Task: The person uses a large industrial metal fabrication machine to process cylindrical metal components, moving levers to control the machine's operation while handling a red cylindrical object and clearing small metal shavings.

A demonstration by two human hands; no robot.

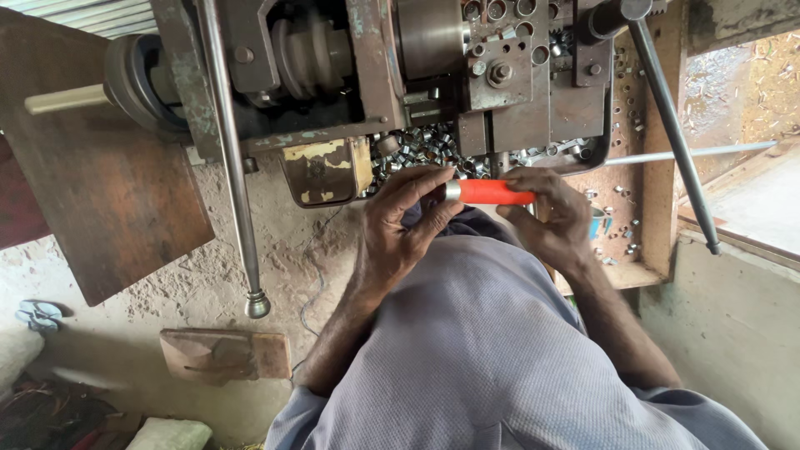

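Observation:
A red cylindrical handle with a silver metal end (492, 192) lies level between both hands, just above my grey-clothed lap. My left hand (404, 218) pinches its silver end with thumb and fingers. My right hand (546, 212) grips the red end from the other side. Directly beyond the hands, a heap of small shiny metal rings (421, 148) lies in the tray of a worn metal machine (500, 75).
A long steel lever with a knob end (237, 183) hangs down at the left of the machine. Another dark rod (675, 133) slants down at the right. A rusty plate (100, 200) and a wooden block (225, 354) are at the left, over a concrete floor.

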